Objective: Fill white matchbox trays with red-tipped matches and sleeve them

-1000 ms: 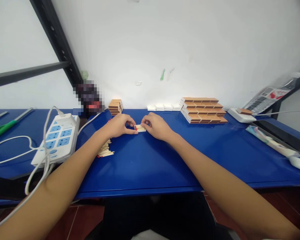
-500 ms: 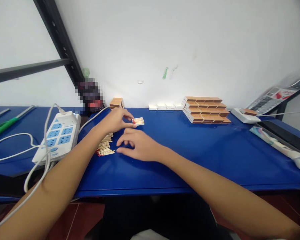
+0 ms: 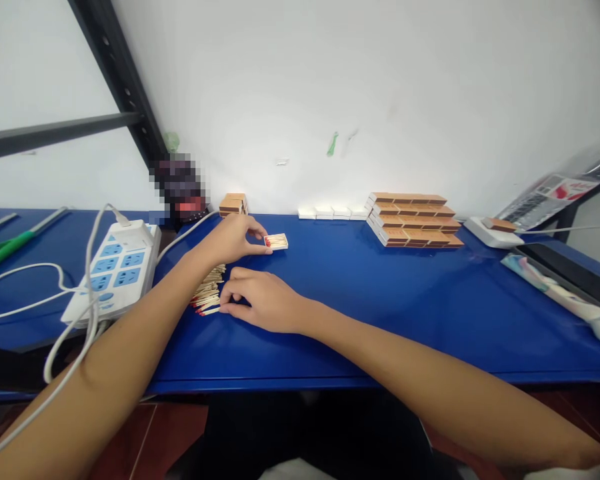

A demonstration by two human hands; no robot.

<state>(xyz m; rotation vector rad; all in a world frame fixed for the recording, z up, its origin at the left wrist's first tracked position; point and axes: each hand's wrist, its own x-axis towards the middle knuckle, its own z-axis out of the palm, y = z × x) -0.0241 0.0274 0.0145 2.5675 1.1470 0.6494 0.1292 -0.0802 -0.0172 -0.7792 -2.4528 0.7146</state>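
My left hand [image 3: 237, 239] grips the left end of a small white matchbox tray [image 3: 279, 242] between thumb and fingers. Red-tipped matches lie inside that tray. A pile of loose matches [image 3: 207, 291] rests on the blue table, partly hidden beneath my left forearm. At the pile's right edge, my right hand [image 3: 260, 299] has thumb and forefinger pinched together on the end of a match [image 3: 211, 311].
Stacked brown matchboxes [image 3: 415, 220] stand in steps by the wall, beside a row of white trays [image 3: 333, 213]. More matchboxes [image 3: 233, 204] sit behind my left hand. A power strip [image 3: 125, 267] with cables lies left; a plastic-wrapped item [image 3: 555, 283] lies right.
My right hand has moved left and slightly down to the pile, and its thumb and forefinger have closed. My left hand stays on the tray.
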